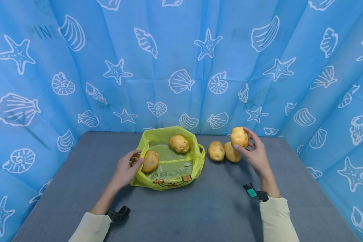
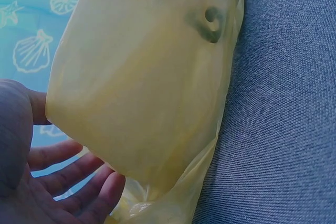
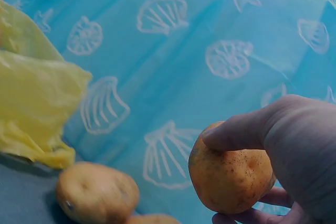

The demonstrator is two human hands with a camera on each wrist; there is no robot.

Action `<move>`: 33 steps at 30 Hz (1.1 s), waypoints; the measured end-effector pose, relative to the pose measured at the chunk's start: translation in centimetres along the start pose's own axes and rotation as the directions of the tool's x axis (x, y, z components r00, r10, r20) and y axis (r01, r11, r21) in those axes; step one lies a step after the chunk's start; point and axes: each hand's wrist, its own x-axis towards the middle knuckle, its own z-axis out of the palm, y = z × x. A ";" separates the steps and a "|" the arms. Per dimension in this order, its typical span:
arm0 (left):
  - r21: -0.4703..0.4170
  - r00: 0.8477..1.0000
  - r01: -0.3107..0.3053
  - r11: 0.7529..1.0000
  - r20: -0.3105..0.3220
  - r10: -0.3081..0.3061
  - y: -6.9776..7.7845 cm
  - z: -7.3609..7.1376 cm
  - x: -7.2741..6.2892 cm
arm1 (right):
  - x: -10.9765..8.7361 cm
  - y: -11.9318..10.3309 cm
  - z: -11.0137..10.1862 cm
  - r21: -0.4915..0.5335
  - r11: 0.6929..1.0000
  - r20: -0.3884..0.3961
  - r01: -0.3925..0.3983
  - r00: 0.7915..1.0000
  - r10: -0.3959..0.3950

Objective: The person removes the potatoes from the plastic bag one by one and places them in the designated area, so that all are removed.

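Note:
A yellow-green plastic bag point(image 1: 169, 184) stands on the table with its mouth spread wide. Two potatoes lie inside, one potato point(image 1: 179, 144) at the back and another potato point(image 1: 151, 161) by the left wall. My left hand point(image 1: 128, 169) holds the bag's left rim, the thumb over the edge; in the left wrist view the fingers curl loosely beside the yellow plastic point(image 2: 136, 87). Raised right of the bag, my right hand point(image 1: 257, 154) grips a potato point(image 1: 239, 137) between thumb and fingers. Below it, two more potatoes rest side by side, a left potato point(image 1: 216, 151) and a partly hidden right potato point(image 1: 233, 154).
A grey cloth-covered table point(image 1: 181, 215) spreads under everything. Behind it and along both sides hangs a blue curtain point(image 1: 181, 60) with white shell and starfish prints. A loop handle point(image 1: 202, 153) sticks out from the bag's right side, near the loose potatoes.

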 end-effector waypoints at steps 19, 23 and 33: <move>0.007 0.999 -0.044 0.999 -0.011 0.044 -0.3 0.0 -0.1 | -0.3 6.7 -2.6 -0.077 0.950 -0.057 -0.301 0.953 0.297; -0.001 0.999 -0.039 0.999 -0.006 0.038 -0.3 0.0 -0.1 | -0.4 7.4 -2.6 -0.108 0.932 -0.066 -0.347 0.937 0.342; 0.007 0.999 -0.043 0.999 -0.005 0.043 -0.3 0.0 -0.1 | -0.4 7.4 -2.3 -0.119 0.927 -0.049 -0.355 0.935 0.351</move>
